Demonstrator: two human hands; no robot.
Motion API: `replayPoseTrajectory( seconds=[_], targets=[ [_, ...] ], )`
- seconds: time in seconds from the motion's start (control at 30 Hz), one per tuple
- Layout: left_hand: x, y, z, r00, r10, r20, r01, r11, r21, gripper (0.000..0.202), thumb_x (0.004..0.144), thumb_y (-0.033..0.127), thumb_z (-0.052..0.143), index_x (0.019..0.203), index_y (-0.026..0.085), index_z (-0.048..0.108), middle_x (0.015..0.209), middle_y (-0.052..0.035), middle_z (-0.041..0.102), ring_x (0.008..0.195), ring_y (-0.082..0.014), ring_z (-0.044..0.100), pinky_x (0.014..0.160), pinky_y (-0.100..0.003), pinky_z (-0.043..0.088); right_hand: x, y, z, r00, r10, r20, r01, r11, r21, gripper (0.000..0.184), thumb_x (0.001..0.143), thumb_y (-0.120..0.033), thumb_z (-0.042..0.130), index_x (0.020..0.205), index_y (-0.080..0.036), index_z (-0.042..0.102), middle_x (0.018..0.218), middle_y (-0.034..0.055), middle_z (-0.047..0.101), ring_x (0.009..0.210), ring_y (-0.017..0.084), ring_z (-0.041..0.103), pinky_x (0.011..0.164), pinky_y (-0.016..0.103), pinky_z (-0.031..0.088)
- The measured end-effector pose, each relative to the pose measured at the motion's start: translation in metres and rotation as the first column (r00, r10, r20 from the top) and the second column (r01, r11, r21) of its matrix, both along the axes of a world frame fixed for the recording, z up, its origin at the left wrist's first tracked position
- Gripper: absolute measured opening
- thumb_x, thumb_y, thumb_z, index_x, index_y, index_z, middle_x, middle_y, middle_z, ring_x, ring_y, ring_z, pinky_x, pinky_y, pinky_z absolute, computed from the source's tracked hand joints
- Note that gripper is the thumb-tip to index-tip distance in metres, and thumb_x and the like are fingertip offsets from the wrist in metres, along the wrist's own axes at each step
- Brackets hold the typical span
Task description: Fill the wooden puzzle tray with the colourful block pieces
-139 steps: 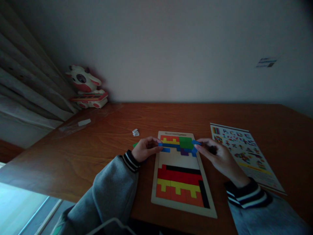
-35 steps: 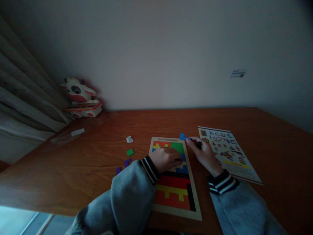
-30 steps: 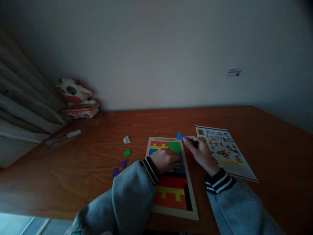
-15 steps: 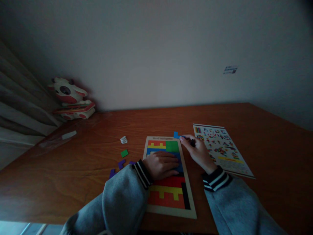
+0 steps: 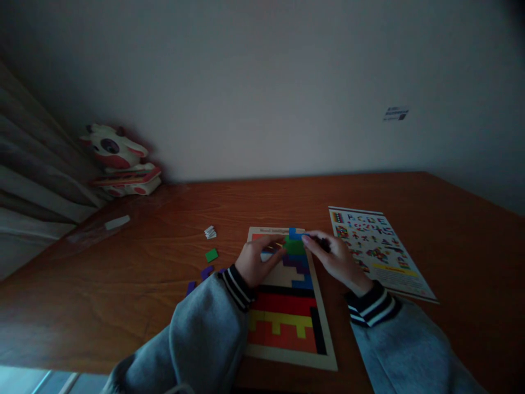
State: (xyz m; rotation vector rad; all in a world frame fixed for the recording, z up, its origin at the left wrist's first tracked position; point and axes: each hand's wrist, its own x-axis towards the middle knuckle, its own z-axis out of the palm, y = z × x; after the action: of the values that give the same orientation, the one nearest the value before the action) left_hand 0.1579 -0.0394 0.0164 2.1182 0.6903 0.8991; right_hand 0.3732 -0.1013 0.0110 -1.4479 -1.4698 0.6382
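Observation:
A pale wooden puzzle tray [image 5: 293, 358] filled with colored block pieces lies in front of me. My right hand [image 5: 338, 260] pinches a blue puzzle piece [image 5: 296, 234] between thumb and fingers over the tray's far right corner. Something dark shows within the curl of that hand. Over the tray's left half is my left hand [image 5: 258, 260], thumb and forefinger apart, their tips close to a green piece [image 5: 294, 247]; whether they touch it I cannot tell. Bare tray floor [image 5: 279, 275] shows mid-tray beside purple and blue pieces. Red, yellow, orange and black pieces fill the near part.
Left of the tray lie a green piece [image 5: 211, 255], purple pieces [image 5: 207, 272] and a small stack of white strips [image 5: 210, 232]. A printed pattern sheet [image 5: 377, 246] rests at the right. A cow figure [image 5: 118, 158] stands at the back left by a curtain [image 5: 36, 175].
My left hand has lifted from lying flat on the tray and turned, uncovering purple and blue pieces and bare floor. The blue piece in my right hand has come over the tray's far corner.

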Motion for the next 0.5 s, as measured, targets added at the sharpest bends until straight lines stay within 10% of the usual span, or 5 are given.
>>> replayPoseTrajectory(
  seconds=[0.13, 0.3, 0.5],
  targets=[
    [0.001, 0.002, -0.004, 0.996, -0.02, 0.09, 0.044, 0.962, -0.268, 0.042, 0.087, 0.04, 0.067, 0.12, 0.015, 0.063, 0.104, -0.0099, 0.073, 0.088, -0.0185, 0.071, 0.081, -0.03, 0.058, -0.009, -0.006, 0.006, 0.983, 0.179, 0.046, -0.178, 0.984, -0.021, 0.031, 0.091, -0.048, 0.054, 0.1, -0.022, 0.07, 0.093, 0.0051, 0.072, 0.087, 0.021, 0.065, 0.081, 0.035, 0.051],
    [-0.002, 0.005, -0.001, 0.996, 0.031, 0.082, -0.008, 0.963, -0.27, 0.034, 0.084, 0.046, 0.067, 0.087, 0.012, 0.072, 0.087, -0.0087, 0.074, 0.079, -0.018, 0.069, 0.072, -0.027, 0.056, -0.016, -0.008, 0.006, 0.985, 0.173, -0.007, -0.173, 0.984, -0.043, 0.031, 0.089, -0.049, 0.057, 0.105, -0.024, 0.066, 0.089, 0.003, 0.068, 0.08, 0.018, 0.063, 0.072, 0.03, 0.051],
    [-0.033, 0.016, 0.005, 0.997, 0.047, -0.067, -0.055, 0.991, -0.123, 0.035, 0.084, 0.036, 0.069, 0.112, 0.016, 0.066, 0.082, -0.0035, 0.073, 0.072, -0.0143, 0.068, 0.069, -0.025, 0.054, -0.01, -0.001, 0.004, 0.845, 0.057, -0.532, -0.125, 0.988, -0.094, 0.027, 0.086, -0.05, 0.051, 0.086, -0.023, 0.057, 0.077, 0.0002, 0.054, 0.055, 0.011, 0.039, 0.041, 0.021, 0.031]
  ],
)
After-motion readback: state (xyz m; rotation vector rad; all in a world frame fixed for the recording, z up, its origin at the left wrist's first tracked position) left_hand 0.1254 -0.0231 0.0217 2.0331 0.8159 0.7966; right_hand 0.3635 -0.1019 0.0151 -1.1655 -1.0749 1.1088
